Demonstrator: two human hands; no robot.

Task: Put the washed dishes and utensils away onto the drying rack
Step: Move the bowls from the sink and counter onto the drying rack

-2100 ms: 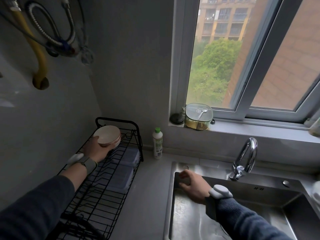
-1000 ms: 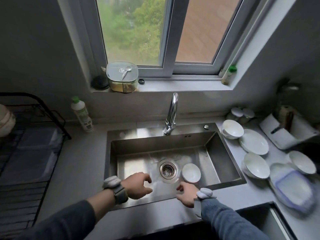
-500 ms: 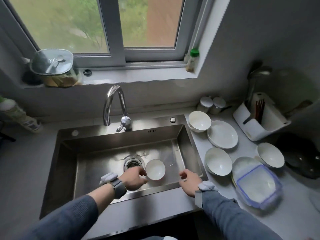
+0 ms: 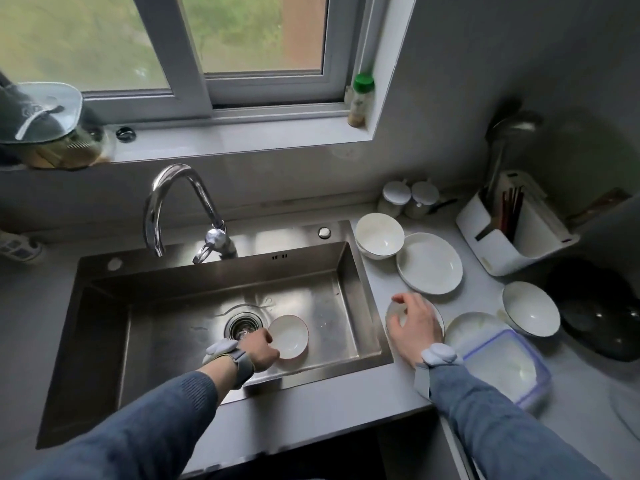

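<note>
Having turned from the rack to the sink (image 4: 104,306), the left hand (image 4: 261,349) is curling its fingers around the rim of the small bowl (image 4: 289,336) beside the drain, while the right hand (image 4: 414,325) is spreading open-fingered over a counter bowl (image 4: 393,315), indicating two pickups are starting.

Grey walls (image 4: 485,81) meet at a corner on the right. A white-framed sliding window (image 4: 194,64) sits above a pale sill (image 4: 242,138), with blurred greenery and what may be a brick building outside. Dim daylight falls on the grey countertop (image 4: 329,403), the steel sink (image 4: 207,278) and its chrome tap (image 4: 173,202).
</note>
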